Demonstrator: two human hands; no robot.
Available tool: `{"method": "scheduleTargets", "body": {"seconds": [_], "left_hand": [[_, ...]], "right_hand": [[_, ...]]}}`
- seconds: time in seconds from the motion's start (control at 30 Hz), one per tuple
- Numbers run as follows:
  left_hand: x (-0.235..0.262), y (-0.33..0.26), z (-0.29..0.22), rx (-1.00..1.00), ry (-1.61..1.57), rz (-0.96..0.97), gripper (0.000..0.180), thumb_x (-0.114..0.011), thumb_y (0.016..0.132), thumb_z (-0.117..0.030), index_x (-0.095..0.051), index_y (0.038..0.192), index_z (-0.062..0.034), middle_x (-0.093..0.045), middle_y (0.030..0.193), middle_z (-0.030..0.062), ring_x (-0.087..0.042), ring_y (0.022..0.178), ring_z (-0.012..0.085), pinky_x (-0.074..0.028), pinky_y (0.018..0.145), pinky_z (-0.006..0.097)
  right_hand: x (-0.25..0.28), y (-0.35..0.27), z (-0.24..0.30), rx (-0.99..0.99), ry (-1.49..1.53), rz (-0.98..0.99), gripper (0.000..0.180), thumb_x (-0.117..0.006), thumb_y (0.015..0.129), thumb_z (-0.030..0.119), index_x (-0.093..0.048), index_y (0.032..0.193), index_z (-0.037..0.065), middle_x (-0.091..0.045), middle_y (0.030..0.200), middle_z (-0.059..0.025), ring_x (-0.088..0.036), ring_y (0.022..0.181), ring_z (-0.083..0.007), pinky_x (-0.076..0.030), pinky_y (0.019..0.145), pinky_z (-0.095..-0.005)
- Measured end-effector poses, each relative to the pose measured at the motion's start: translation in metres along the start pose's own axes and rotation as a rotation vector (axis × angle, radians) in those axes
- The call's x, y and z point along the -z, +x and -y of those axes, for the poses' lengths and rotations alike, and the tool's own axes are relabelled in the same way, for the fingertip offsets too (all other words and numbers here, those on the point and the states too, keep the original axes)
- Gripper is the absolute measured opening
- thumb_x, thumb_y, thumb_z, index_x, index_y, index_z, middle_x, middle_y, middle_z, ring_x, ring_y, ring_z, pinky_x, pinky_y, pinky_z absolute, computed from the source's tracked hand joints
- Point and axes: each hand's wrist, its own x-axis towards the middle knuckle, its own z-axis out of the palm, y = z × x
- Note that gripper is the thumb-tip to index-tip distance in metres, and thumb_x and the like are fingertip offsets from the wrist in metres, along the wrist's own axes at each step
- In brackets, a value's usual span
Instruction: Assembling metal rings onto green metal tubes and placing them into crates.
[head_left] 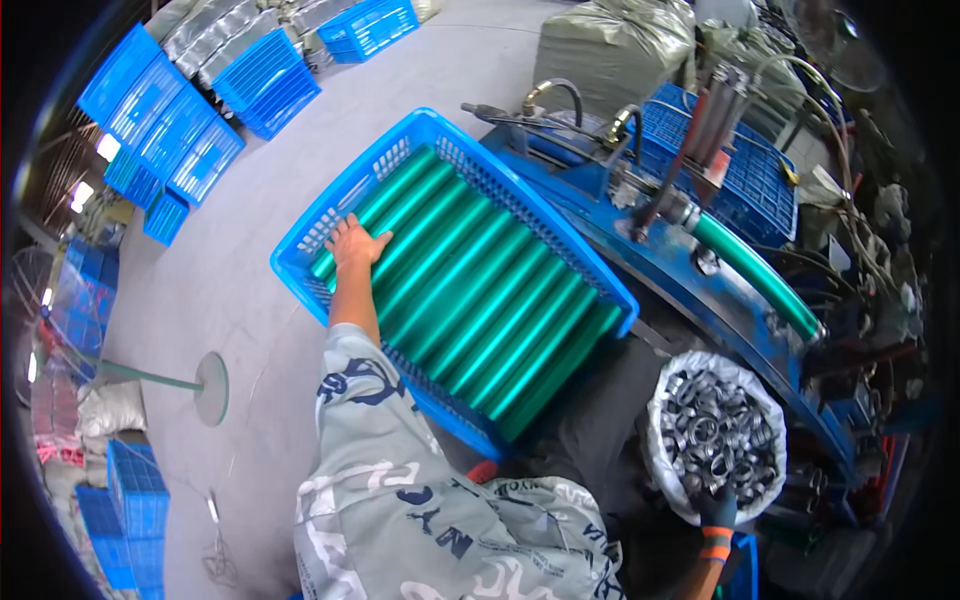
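Many smooth, glossy green tubes (470, 290), side by side in a perforated blue plastic crate (288, 258); one similar tube (755, 272) up on the blue machine (738, 318). Judging by this, partway along, with plenty of loose, shiny metal rings (715, 425) left in a white sack (660, 450). Left hand (355, 243) spread wide over the tubes, clutching nothing. Gloved right hand (717, 508) at the sack's near edge, fingers among the rings; too dark there to tell whether gripping any.

The gloved right hand (717, 508) is blending darkly into the metal rings (712, 432), its fingertips hiding; the lower edge is cutting off the right forearm (704, 577).
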Motion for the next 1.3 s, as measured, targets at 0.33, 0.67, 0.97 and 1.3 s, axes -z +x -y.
{"method": "scheduleTargets", "body": {"seconds": [0.33, 0.67, 0.97, 1.3], "left_hand": [[0.029, -0.001, 0.022, -0.049, -0.028, -0.019, 0.130, -0.089, 0.072, -0.087, -0.056, 0.161, 0.0018, -0.052, 0.170, 0.0252, -0.047, 0.162, 0.0432, -0.034, 0.136, 0.060], [-0.001, -0.084, -0.010, -0.297, -0.050, 0.007, 0.115, -0.081, 0.085, -0.085, -0.054, 0.172, -0.0158, -0.030, 0.187, 0.0257, -0.031, 0.172, 0.0456, -0.028, 0.140, 0.059], [-0.044, -0.221, -0.087, -0.680, -0.150, -0.068, 0.074, -0.088, 0.080, -0.031, -0.067, 0.146, -0.0034, -0.076, 0.139, 0.0227, -0.073, 0.130, 0.0416, -0.059, 0.113, 0.054], [0.072, -0.482, -0.252, -1.225, -0.516, 0.310, 0.073, -0.089, 0.080, -0.029, -0.068, 0.145, -0.0045, -0.083, 0.118, 0.0223, -0.082, 0.111, 0.0422, -0.063, 0.099, 0.050]], "right_hand": [[-0.066, 0.032, 0.037, 0.096, 0.286, -0.080, 0.043, -0.076, 0.093, 0.015, -0.075, 0.132, -0.003, -0.082, 0.112, -0.0154, -0.077, 0.094, -0.0252, -0.062, 0.086, -0.0416], [-0.061, -0.007, 0.083, 0.172, 0.281, -0.293, 0.099, -0.089, 0.080, 0.010, -0.050, 0.170, -0.002, -0.063, 0.162, -0.0231, -0.064, 0.143, -0.0338, -0.051, 0.122, -0.0436], [-0.039, -0.027, 0.063, 0.241, 0.205, -0.258, 0.089, -0.086, 0.090, 0.019, -0.053, 0.172, 0.002, -0.065, 0.157, -0.0238, -0.063, 0.147, -0.0398, -0.048, 0.125, -0.0470], [0.027, -0.047, 0.160, 0.352, 1.977, 0.415, 0.096, -0.084, 0.103, 0.052, -0.040, 0.179, 0.014, -0.070, 0.148, -0.0106, -0.073, 0.111, -0.0237, -0.065, 0.088, -0.0385]]}}
